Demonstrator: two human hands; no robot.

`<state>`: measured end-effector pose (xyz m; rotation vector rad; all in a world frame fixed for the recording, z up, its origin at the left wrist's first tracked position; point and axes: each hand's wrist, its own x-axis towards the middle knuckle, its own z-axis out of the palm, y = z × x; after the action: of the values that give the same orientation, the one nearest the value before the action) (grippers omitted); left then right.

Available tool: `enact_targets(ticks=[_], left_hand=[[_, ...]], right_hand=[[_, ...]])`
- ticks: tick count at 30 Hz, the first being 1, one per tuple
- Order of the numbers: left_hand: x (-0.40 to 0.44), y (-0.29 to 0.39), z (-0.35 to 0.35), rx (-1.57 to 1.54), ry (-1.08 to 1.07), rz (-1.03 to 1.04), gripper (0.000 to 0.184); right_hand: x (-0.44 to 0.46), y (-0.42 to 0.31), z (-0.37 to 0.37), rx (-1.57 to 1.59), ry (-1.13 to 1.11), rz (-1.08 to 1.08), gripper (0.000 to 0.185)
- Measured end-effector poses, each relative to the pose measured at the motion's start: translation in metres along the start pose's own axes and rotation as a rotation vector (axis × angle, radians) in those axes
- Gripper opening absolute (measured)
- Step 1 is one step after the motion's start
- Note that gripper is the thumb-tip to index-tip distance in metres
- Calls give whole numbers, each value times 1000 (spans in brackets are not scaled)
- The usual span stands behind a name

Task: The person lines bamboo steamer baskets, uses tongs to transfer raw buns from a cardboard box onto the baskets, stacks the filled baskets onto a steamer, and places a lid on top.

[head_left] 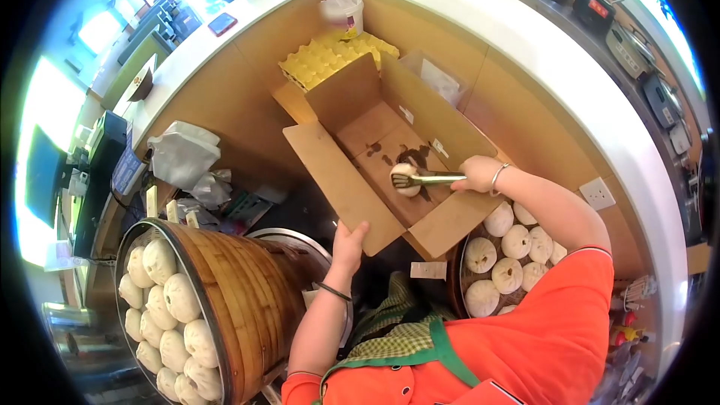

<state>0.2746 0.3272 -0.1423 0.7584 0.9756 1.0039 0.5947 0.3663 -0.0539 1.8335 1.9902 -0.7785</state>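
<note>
My right hand [477, 174] is closed round metal tongs [439, 178], reaching into an open cardboard box [360, 124] over its right side. The tongs' tips are at a white bun [405, 180] above the stained floor of the box. My left hand [350, 246] holds the box's near left flap [345, 187] at its lower corner. Several buns [507, 274] lie in a round steamer at the right, partly hidden by my right arm. More buns [182, 298] fill a large wooden steamer [232, 285] at the lower left.
Behind the box are a yellow egg tray [315, 64], a white bucket [343, 13] and a clear plastic container [439, 79]. Plastic bags [184, 154] hang at the left. A white counter [525, 37] curves round the back and right, with a wall socket [597, 193] below it.
</note>
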Motion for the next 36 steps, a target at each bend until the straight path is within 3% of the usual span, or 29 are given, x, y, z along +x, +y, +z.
enact_targets(ticks=[1,3,4,5,6,7,8,10,12,14,16,17,19,24,31,36], left_hand=[[0,-2,0,0,2,11,43],[4,-4,-3,157,-43,10,42],[4,-10,-1,141,-12,24,37],[14,-28,-15,567,-11,234,32],[-1,8,4,556,33,49,34],[2,-9,-2,646,125,194,45],[2,-11,-1,512,139,228,51],[-20,7,6,145,103,51,63],[-45,-2,-9,152,100,118,67],[-80,-4,-28,144,114,173,59],[-111,-15,-59,132,-73,117,50],[-129,-23,-76,131,-117,136,46],[-169,-35,-105,202,-145,146,41],[-274,-53,-178,337,-138,-40,43],[-322,-75,-214,197,-76,9,49],[-339,-84,-232,184,-74,28,50]], right_hand=[[2,13,4,89,49,-23,56],[-16,15,-8,222,0,47,44],[-37,7,-15,502,29,-11,45],[-45,8,-18,519,22,-87,40],[-71,-20,-36,587,89,-58,37],[-76,-31,-40,599,171,-50,33],[-70,-32,-36,735,185,-59,29],[-87,-73,-57,864,250,-260,30],[-105,-139,-82,515,507,-648,40],[-122,-214,-90,316,802,-781,46],[-126,-263,-96,-173,1116,-885,53],[-131,-287,-98,-183,1129,-894,53],[-141,-335,-100,-542,1319,-1029,55],[-154,-420,-90,-714,1435,-1144,55],[-174,-528,-61,-732,1062,-1251,51],[-190,-530,-48,-865,1215,-1268,40]])
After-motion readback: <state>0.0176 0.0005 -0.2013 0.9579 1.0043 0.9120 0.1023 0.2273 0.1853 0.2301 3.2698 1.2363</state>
